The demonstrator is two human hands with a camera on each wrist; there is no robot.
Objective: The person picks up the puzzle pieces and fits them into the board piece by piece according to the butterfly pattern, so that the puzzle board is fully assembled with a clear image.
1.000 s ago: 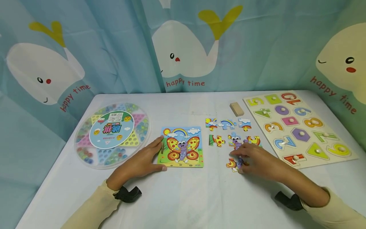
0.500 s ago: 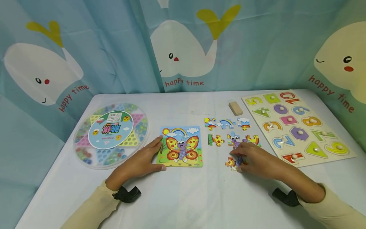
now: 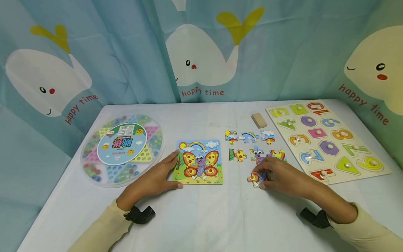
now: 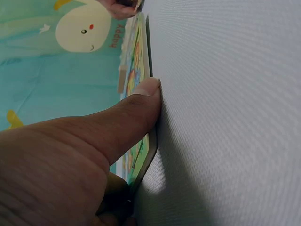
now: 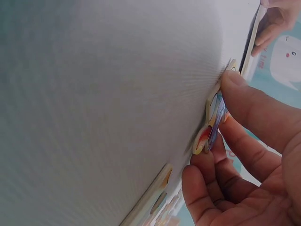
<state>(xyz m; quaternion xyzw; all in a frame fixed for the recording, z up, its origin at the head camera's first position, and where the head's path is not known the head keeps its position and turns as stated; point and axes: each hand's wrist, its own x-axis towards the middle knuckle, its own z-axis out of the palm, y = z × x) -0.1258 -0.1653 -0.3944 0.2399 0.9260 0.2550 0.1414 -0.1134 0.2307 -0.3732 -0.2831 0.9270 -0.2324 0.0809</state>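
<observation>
My left hand rests at the near left corner of the butterfly puzzle board. Its thumb lies straight along the near edge, fingers along the left side. To the right, my right hand pinches a puzzle piece with an orange wing and purple body. In the right wrist view, thumb and fingers hold that piece from opposite sides, close over the cloth. Behind the hand lie loose puzzle pieces: sun, rainbow, cloud, left wing, butterfly head and right wing.
A round marble board game lies at the left. On the right is a number-and-shape peg board, with a small wooden block beside its far corner. Behind the white-covered table hangs a whale-print curtain.
The puzzle piece has risen slightly in my right fingers and shifted a little left. My left hand has stayed on the puzzle board.
</observation>
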